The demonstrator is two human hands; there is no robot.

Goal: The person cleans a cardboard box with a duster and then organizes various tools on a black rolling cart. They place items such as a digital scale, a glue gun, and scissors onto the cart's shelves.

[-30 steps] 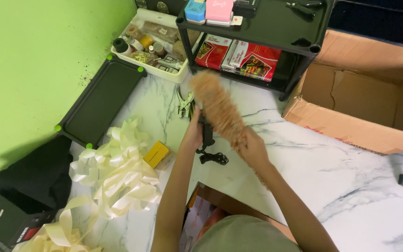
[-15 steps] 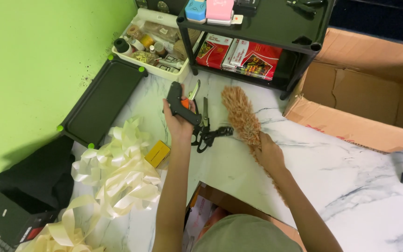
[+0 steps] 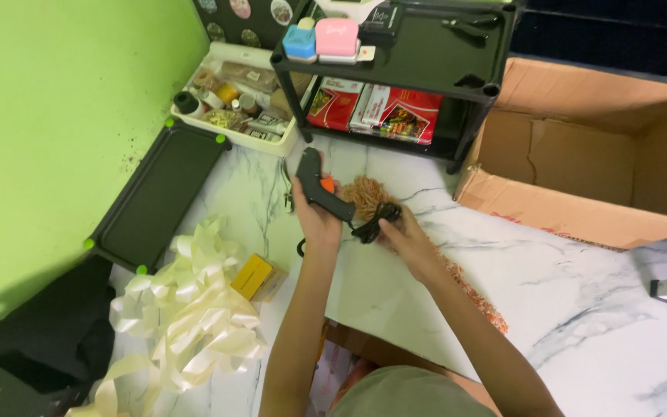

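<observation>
Black glue gun (image 3: 319, 185) in hands, marble floor (image 3: 580, 309) open rightward.

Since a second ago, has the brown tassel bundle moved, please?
Yes. The brown tassel bundle has dropped from upright near the black shelf to lying flat on the marble table.

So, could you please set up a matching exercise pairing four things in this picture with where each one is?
Things:
1. black glue gun
2. small yellow box
3. large brown cardboard box
4. cream ribbon heap

Places:
A. at the far right, beside the black shelf unit
B. in the left hand
C. at the near left of the marble tabletop
D. just right of the ribbon

Pairs: 1-B, 2-D, 3-A, 4-C
</observation>
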